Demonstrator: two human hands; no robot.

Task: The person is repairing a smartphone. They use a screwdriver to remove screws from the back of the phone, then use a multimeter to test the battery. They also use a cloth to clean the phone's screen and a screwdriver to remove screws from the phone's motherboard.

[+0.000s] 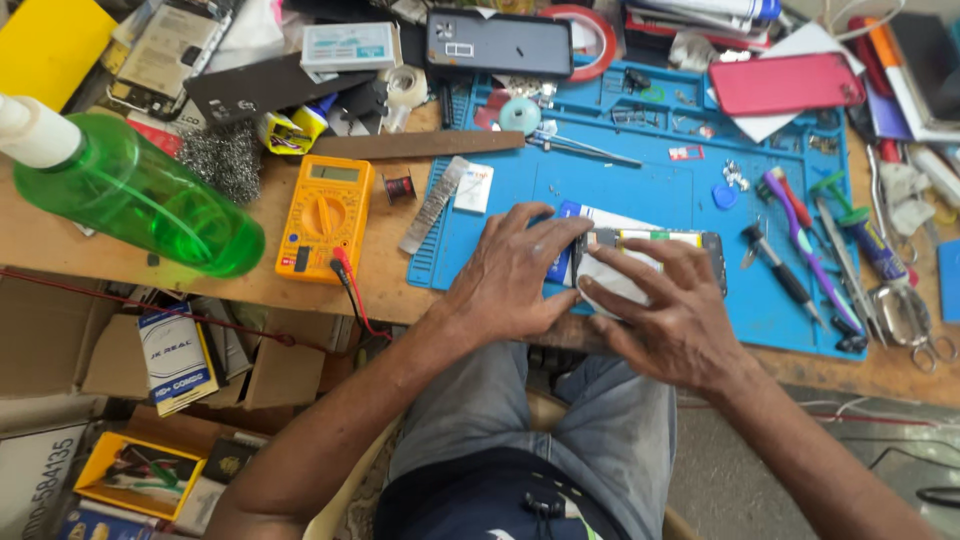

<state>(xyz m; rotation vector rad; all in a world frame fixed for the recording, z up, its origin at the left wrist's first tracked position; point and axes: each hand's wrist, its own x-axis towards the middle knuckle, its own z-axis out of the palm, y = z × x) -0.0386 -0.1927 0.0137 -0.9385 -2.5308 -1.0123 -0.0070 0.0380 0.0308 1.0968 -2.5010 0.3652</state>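
Note:
An opened phone (660, 250) with its back off lies on the blue work mat (640, 185) at the near edge of the wooden bench. My left hand (515, 275) rests flat on the mat, its fingers against the phone's left end and over a white and blue packet (590, 215). My right hand (665, 315) lies over the phone, fingers spread and pressing on the white part inside it. Neither hand grips a tool.
A yellow multimeter (325, 215) with red lead and a green spray bottle (130, 190) lie left of the mat. Screwdrivers (800, 240), tweezers and scissors (915, 320) lie at the right. A dark phone (497, 42), a red phone back (785, 82) and tape sit behind.

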